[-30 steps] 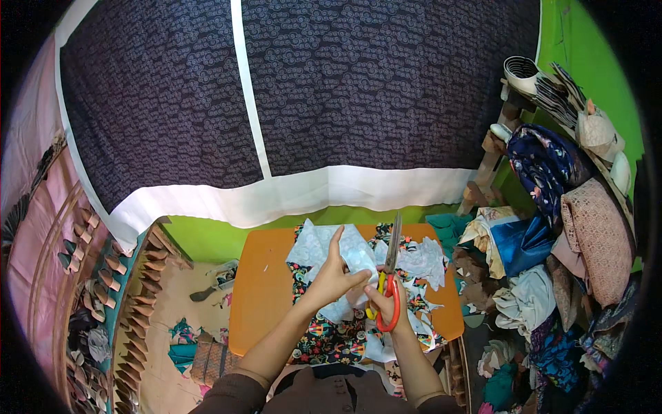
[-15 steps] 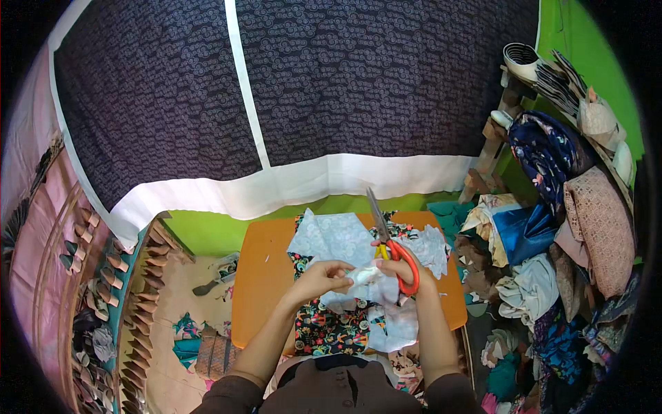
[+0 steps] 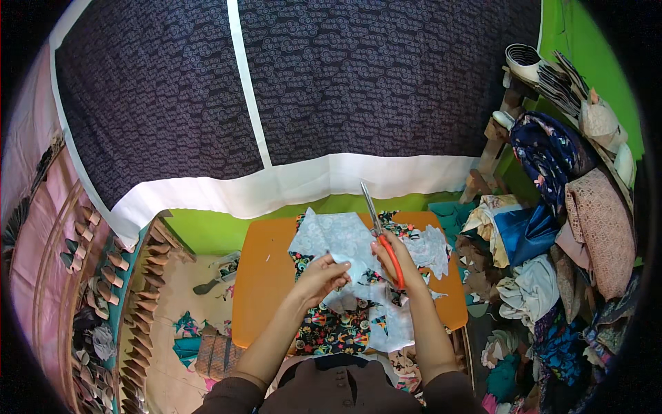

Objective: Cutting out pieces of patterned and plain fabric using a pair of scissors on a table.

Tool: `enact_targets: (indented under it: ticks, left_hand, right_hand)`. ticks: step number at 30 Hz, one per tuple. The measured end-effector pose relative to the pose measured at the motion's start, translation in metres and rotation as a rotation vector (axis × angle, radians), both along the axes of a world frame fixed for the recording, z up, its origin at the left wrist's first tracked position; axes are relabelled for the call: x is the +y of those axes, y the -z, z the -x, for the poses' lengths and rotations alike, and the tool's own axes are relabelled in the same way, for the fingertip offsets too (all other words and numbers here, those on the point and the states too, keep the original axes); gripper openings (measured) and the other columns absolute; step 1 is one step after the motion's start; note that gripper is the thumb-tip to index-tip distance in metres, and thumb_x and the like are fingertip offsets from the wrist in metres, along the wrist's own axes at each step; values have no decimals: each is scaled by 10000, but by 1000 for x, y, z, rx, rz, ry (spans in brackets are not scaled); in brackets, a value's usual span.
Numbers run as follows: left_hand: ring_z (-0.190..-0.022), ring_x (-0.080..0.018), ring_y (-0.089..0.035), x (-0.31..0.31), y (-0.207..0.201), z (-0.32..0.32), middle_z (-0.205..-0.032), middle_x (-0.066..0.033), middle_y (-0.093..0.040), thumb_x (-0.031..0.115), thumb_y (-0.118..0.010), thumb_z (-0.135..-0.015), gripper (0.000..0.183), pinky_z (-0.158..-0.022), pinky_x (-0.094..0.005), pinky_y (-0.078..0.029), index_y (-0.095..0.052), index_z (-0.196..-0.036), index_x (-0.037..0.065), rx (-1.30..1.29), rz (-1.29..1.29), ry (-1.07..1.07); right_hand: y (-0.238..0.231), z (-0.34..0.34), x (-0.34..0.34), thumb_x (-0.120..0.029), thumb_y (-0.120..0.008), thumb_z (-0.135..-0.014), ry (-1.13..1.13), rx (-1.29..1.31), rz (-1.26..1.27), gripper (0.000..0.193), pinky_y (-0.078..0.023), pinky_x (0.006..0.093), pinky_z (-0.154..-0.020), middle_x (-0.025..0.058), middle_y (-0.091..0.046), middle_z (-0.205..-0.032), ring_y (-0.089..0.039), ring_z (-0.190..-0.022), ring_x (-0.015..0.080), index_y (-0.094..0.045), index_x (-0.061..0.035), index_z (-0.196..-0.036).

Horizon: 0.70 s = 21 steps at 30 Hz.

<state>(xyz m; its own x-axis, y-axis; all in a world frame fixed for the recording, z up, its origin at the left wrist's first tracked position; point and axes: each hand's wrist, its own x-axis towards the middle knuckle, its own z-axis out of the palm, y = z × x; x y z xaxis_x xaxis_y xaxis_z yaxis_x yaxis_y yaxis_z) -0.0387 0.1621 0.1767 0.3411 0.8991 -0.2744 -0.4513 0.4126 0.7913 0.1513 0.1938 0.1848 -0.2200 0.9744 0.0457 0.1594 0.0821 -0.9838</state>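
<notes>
My left hand (image 3: 323, 279) is closed, pinching the edge of a pale blue cloth piece (image 3: 360, 268) above the table. In my right hand (image 3: 400, 265) is a pair of scissors (image 3: 389, 258) with red handles, its metal blades pointing away from me and looking nearly closed. A larger pale blue patterned cloth (image 3: 334, 229) lies at the far side, over black floral fabric (image 3: 331, 330). More pale scraps (image 3: 429, 252) lie to the right of the scissors, and another pale piece (image 3: 393, 330) is near me.
The orange table (image 3: 265, 276) stands in front of me. Piled fabrics (image 3: 531, 290) crowd the right side. Wooden shoe forms (image 3: 143, 324) line a rack at left. A dark patterned curtain (image 3: 379, 83) with a white border hangs at the back. A brown bundle (image 3: 217, 357) lies on the floor.
The scissors have turned more upright and lie lower along my right hand. My left hand has shifted left and slightly down, with the cloth now spread between the hands.
</notes>
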Motion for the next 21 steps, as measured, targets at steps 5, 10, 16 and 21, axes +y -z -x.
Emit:
enact_targets:
  ticks: [5,10,16,21]
  left_hand:
    - [-802,-160,-609,-1,-17,0,-893,-160,-592,27,-584,-781,192,-691,-176,-522,-520,-901,-109,-254,80,-232]
    - [-831,-167,-601,0,-14,-14,-890,-144,-594,23,-589,-776,175,-730,-198,-514,-532,-895,-91,-311,10,-354]
    - [-839,-153,-591,-10,9,-26,-943,-99,-583,27,-556,-797,169,-699,-201,-511,-541,-959,-19,-193,3,-229]
    - [-763,-134,-584,-13,18,-20,-853,-71,-582,44,-590,-783,165,-682,-212,-502,-538,-922,-27,-182,113,-320]
  right_hand:
    - [18,-2,-12,-218,-484,-861,-57,76,-127,334,-373,191,-554,13,-498,-793,-431,-638,60,-394,-39,-1129]
    - [15,19,-29,-184,-495,-855,-35,297,-24,332,-407,204,-592,48,-516,-859,-474,-678,75,-379,-46,-1134]
    - [18,34,-20,-50,-593,-769,112,676,145,394,-411,215,-483,50,-538,-827,-494,-613,84,-359,-58,-1085]
    - [15,36,-16,-112,-657,-730,218,580,182,449,-396,222,-449,43,-516,-757,-478,-548,97,-374,-57,-1075]
